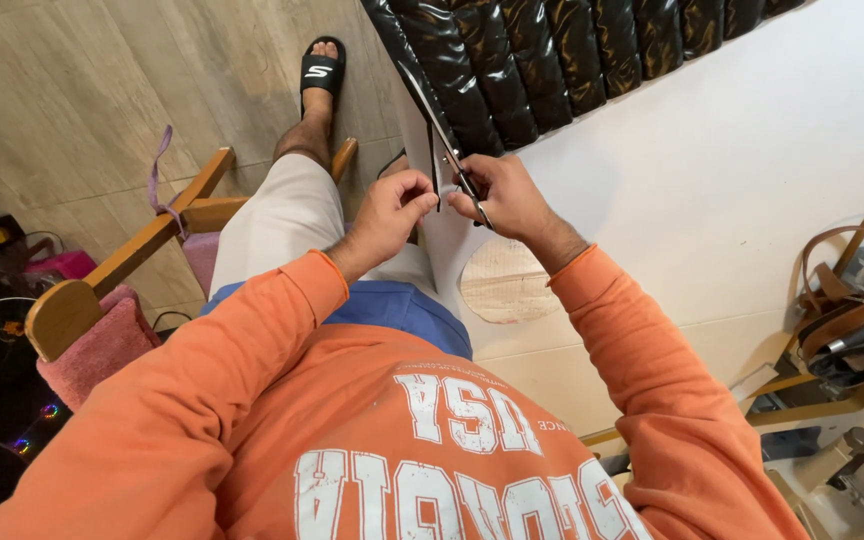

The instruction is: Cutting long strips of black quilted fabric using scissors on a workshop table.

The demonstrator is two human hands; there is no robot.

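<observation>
Both arms in orange sleeves reach fwd from the torso, elbows bent, forearms angling in so the hands nearly meet. L hand (392,207) is curled, back of hand up, thumb & fingers (420,201) pinched closed on a thin edge. R hand (505,193) sits just beside it, fingers wrapped tight in a closed grip, wrist bent slightly inward

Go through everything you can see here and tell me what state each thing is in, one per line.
scissors: held in the right hand, blades along the jacket edge
left hand: pinching the white sheet's edge
black quilted jacket: spread flat on the table
white sheet: lying flat, overhanging the table edge
brown bag: open
</observation>
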